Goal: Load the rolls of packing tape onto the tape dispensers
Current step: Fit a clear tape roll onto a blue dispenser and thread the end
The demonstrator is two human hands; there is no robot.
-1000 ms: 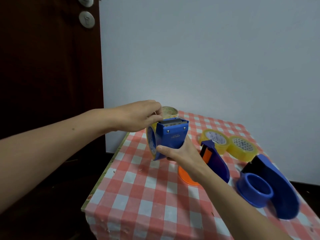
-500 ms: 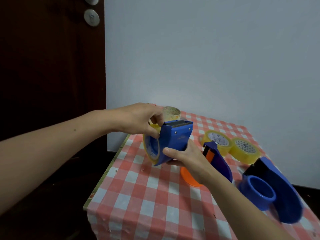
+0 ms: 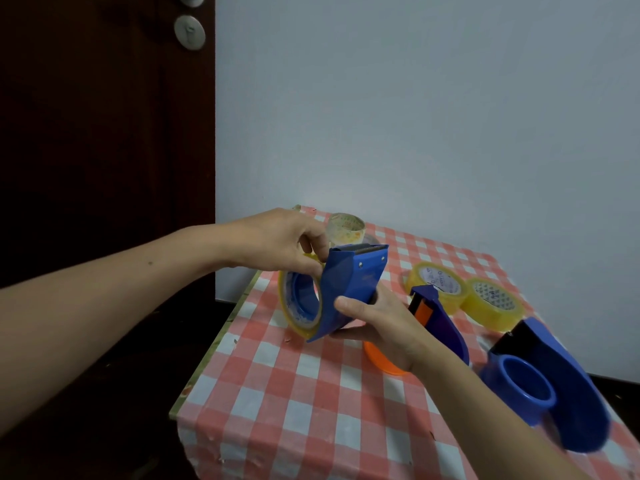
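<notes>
Gripping blue dispenser (image 3: 349,289) w/ right grip (image 3: 374,320), mid-frame, above tabletop (image 3: 294,393). Pinching top of yellow tape roll (image 3: 294,306) w/ left grip (image 3: 287,244); roll already on hub, end prob. not threaded. Left to load: blue-orange dispenser (image 3: 440,320), empty blue dispenser (image 3: 554,382), 2 loose rolls (image 3: 438,285), right of frame.

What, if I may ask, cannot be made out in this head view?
- Tape's loose end: the left hand pinches where the tape roll meets the held dispenser, and its fingers cover that spot.
- Orange hub of the second dispenser: largely behind the right hand.
- Label print on the left yellow roll and right yellow roll: too small.
- Empty blue dispenser: near end blurred.
</notes>
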